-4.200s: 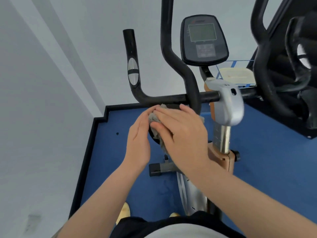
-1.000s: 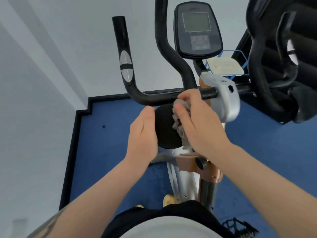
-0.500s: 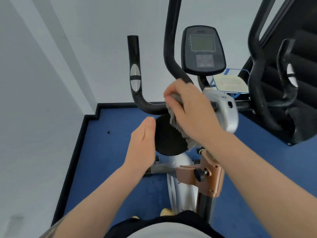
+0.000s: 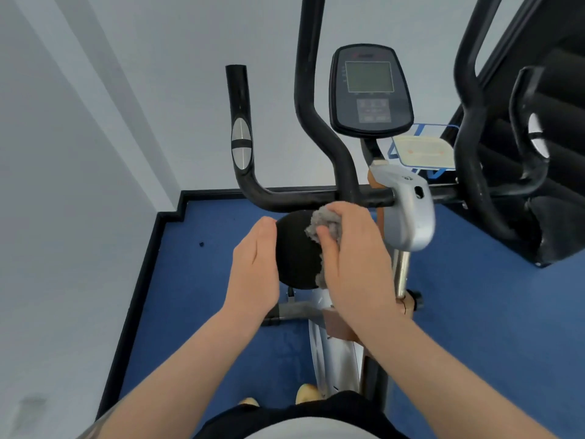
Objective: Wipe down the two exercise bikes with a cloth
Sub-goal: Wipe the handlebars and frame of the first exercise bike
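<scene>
A crumpled grey fluffy cloth (image 4: 326, 228) was gripped in the curled fingers of the right hand (image 4: 354, 261) and pressed against the right side of a round black padded disc (image 4: 296, 251) just below the black horizontal handlebar (image 4: 316, 201). The left hand (image 4: 253, 274), fingers straight, was laid flat against the disc's left edge. The unwiped face lay leftward of the cloth, toward the left hand.

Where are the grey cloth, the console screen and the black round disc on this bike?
grey cloth (image 4: 319, 221), head view, fluffy top edge above the right hand's fingers.
console screen (image 4: 369, 77), head view, centre of the display.
black round disc (image 4: 296, 248), head view, bare face between the hands.
</scene>
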Demonstrator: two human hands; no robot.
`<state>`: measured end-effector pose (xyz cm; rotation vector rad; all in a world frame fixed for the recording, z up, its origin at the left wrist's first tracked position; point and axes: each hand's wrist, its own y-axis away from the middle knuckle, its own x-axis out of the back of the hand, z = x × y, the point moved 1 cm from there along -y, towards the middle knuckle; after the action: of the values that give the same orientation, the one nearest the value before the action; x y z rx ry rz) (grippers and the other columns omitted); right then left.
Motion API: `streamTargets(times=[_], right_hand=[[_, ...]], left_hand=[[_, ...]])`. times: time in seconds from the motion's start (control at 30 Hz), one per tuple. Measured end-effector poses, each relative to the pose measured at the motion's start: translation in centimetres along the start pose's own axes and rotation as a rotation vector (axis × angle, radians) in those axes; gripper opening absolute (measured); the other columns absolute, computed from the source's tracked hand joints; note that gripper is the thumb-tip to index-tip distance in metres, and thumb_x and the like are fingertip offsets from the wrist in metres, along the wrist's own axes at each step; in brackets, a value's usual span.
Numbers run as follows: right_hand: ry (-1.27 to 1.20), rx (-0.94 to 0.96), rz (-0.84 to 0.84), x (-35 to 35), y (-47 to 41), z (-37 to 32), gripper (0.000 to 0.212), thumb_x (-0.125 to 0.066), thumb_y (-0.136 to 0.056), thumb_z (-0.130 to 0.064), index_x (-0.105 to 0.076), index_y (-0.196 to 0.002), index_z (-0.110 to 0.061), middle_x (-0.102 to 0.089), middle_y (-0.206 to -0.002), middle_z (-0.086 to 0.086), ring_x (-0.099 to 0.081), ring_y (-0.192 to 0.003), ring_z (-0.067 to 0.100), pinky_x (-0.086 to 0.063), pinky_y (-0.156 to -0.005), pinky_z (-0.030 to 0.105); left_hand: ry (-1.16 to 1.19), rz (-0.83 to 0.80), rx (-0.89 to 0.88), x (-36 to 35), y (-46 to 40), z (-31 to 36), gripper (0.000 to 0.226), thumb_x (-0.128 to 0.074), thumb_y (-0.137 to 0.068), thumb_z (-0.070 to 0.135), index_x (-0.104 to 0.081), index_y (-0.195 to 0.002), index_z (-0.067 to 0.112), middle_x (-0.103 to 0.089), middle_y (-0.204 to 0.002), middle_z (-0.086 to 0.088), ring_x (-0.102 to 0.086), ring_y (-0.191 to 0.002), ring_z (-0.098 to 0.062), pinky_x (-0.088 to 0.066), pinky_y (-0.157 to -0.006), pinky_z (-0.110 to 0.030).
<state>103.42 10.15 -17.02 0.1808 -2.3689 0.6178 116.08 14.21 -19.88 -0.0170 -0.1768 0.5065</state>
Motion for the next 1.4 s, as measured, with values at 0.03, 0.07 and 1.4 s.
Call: streamTargets(times=[0.03, 0.07, 1.4], right_hand=[[0.008, 0.012, 0.0, 0.2, 0.7, 0.0, 0.023, -0.054, -0.097, -0.021, -0.054, -0.118, -0.013, -0.057, -0.108, 0.0, -0.055, -0.092, 0.013, -0.047, -0.08, 0.028], [0.041, 0.018, -0.03, 0.3, 0.5, 0.1, 0.022, -0.052, -0.098, -0.022, -0.053, -0.118, -0.013, -0.057, -0.105, 0.001, -0.056, -0.086, 0.013, -0.048, -0.076, 0.029], [0.557, 0.51, -0.769, -2.4, -7.9, -4.2, 0.023, -0.03, -0.104, -0.03, -0.047, -0.094, -0.02, -0.048, -0.078, -0.004, -0.05, -0.077, 0.022, -0.037, -0.065, 0.036]], left_hand=[[-0.004, 0.003, 0.003, 0.0, 0.0, 0.0, 0.041, -0.031, -0.107, 0.027, -0.034, -0.074, 0.002, -0.03, -0.075, -0.019, -0.03, -0.068, -0.015, -0.03, -0.057, -0.021], [-0.007, 0.002, 0.002, 0.0, 0.1, 0.0, 0.041, -0.031, -0.107, 0.028, -0.033, -0.074, 0.002, -0.03, -0.076, -0.021, -0.029, -0.068, -0.017, -0.03, -0.058, -0.022], [-0.193, 0.179, -0.186, 2.3, 3.1, 0.2, 0.004, -0.064, -0.089, 0.028, -0.067, -0.091, 0.03, -0.069, -0.086, 0.021, -0.064, -0.085, -0.002, -0.048, -0.081, -0.019]])
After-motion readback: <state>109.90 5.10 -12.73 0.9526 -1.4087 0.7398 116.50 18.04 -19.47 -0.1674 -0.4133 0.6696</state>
